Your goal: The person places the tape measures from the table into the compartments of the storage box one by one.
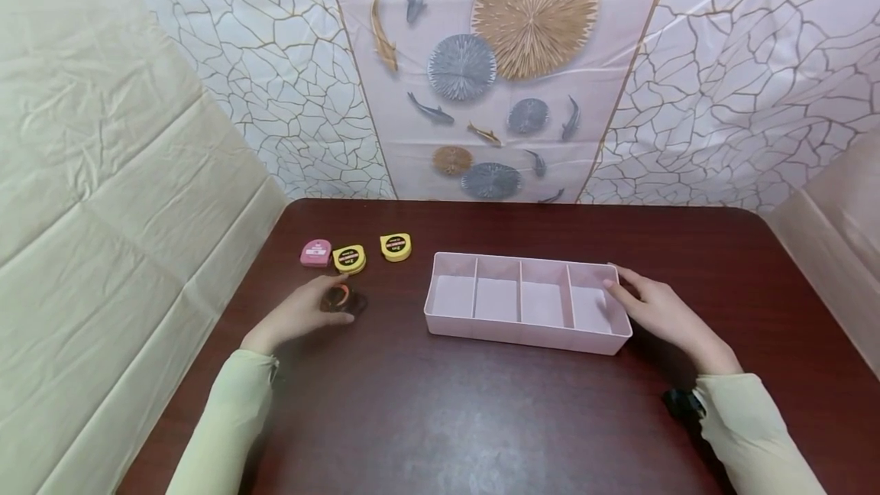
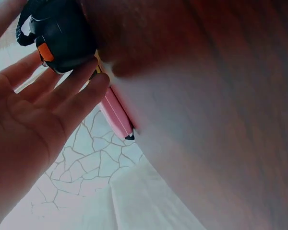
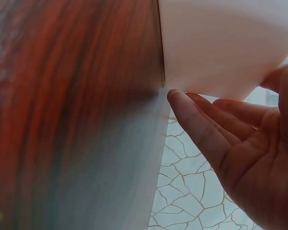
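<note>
At the table's left, my left hand (image 1: 300,315) has its fingers and thumb around a black tape measure (image 1: 338,297) with an orange part. In the left wrist view, the fingers of my left hand (image 2: 43,100) lie against the black tape measure (image 2: 65,36), which has a strap. A pale pink tray (image 1: 522,332) with several compartments stands right of centre. My right hand (image 1: 670,317) grips its right end, thumb over the rim and fingers outside. In the right wrist view, my right hand (image 3: 245,143) holds the tray wall (image 3: 221,48).
Behind my left hand lie a pink tape measure (image 1: 316,253) and two yellow ones, the nearer (image 1: 350,259) beside the pink one and the other (image 1: 396,247) farther right. Patterned cloth (image 1: 474,136) hangs behind the dark table (image 1: 467,411), with beige cloth (image 1: 137,174) along its left side.
</note>
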The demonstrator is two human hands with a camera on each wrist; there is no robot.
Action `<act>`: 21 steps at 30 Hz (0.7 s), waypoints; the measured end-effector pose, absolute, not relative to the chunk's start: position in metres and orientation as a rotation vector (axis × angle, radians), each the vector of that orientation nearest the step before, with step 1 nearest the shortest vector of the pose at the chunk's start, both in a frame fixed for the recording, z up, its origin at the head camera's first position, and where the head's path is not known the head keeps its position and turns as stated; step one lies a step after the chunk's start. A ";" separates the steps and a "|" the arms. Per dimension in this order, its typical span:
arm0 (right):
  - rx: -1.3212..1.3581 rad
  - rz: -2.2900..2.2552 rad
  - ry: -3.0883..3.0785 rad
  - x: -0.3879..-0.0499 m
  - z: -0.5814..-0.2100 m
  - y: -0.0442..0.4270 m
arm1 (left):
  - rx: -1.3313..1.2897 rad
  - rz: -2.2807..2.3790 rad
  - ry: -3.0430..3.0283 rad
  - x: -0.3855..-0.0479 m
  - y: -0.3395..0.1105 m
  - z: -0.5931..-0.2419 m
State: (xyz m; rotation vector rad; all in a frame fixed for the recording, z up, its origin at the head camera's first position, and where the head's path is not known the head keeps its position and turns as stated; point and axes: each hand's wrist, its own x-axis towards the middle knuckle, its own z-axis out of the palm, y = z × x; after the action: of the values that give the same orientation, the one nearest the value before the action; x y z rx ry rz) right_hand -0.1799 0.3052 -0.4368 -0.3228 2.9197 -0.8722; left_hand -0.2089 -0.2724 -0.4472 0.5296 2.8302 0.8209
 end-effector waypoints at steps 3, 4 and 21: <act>-0.321 -0.875 2.919 -0.180 -0.437 0.305 | 0.543 0.820 2.797 -0.210 -0.273 -0.447; -0.323 -0.876 2.921 -0.180 -0.437 0.305 | 0.546 0.822 2.786 -0.210 -0.273 -0.447; -0.311 -0.875 2.924 -0.178 -0.437 0.304 | 0.584 0.753 2.810 -0.212 -0.272 -0.447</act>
State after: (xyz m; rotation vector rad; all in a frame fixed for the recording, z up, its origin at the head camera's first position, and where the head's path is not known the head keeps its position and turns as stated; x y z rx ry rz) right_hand -0.1780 0.3040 -0.4372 -0.3110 2.9240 -0.8746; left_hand -0.2119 -0.2720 -0.4471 0.5843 2.8098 0.7534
